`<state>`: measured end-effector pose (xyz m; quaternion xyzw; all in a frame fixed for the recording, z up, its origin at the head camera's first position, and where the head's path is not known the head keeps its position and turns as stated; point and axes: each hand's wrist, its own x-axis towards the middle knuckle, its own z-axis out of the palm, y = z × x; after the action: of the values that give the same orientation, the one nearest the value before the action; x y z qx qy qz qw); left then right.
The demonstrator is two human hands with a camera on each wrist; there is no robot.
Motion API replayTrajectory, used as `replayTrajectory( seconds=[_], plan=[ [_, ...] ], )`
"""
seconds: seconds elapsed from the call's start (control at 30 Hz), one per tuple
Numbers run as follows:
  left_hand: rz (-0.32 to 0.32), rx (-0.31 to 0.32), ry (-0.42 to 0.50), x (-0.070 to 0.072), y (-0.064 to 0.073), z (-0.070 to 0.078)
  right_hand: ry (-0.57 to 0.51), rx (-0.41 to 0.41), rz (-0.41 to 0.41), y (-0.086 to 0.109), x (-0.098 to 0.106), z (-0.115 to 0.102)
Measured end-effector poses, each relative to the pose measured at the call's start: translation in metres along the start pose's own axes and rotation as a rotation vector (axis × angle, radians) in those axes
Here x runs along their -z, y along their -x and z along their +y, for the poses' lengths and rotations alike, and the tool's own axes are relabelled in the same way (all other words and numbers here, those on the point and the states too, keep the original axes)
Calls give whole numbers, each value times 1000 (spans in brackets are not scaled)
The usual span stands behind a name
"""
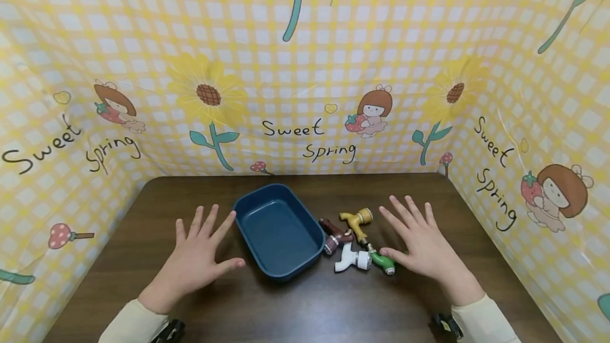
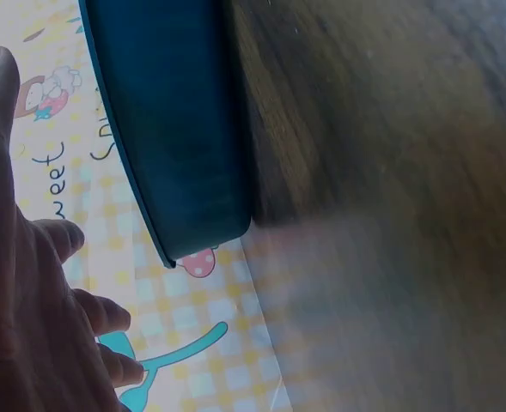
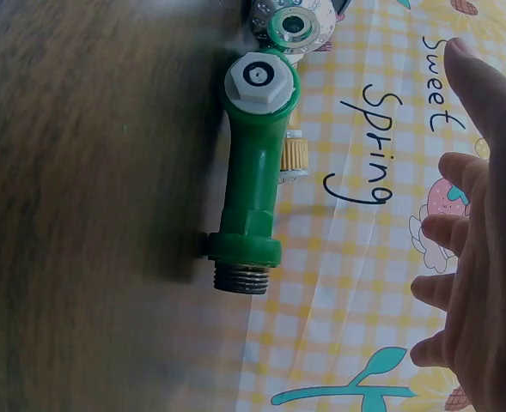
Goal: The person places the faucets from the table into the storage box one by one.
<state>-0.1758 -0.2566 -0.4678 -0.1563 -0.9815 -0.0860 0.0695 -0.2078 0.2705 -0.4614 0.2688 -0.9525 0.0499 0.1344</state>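
on a dark wood-grain surface (image 1: 286, 311), perhaps central for two-sided reach, a blue rectangular plastic-looking tub (image 1: 281, 232); flanking it, left hand (image 1: 193, 258) and right hand (image 1: 426, 247), empty, fingers spread; right of the tub, probably bunched for reach, curved plastic-looking yellow tap (image 1: 355, 221), brown tap (image 1: 337, 232), white tap (image 1: 350, 257), green tap (image 1: 383, 262).

Holding left hand (image 1: 193, 259) and right hand (image 1: 429, 250) well apart, backs turned up, with fingers (image 1: 222, 228) straight and fanned, thumbs (image 1: 231, 265) pointing inward toward each other, both forearms (image 1: 135, 324) angled forward and inward.
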Motion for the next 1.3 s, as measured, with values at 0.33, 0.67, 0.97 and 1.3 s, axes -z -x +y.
replayTrajectory(
  seconds=[0.33,0.67,0.97,1.3],
  plan=[
    [2,23,48,3,-5,1,-35,20,32,-1,1,0],
    [13,61,82,0,-3,0,-82,25,61,1,3,2],
    [3,94,129,1,-8,3,-102,21,67,4,-1,4],
    [0,145,207,-3,-15,3,-106,40,73,6,-3,6]
  ],
)
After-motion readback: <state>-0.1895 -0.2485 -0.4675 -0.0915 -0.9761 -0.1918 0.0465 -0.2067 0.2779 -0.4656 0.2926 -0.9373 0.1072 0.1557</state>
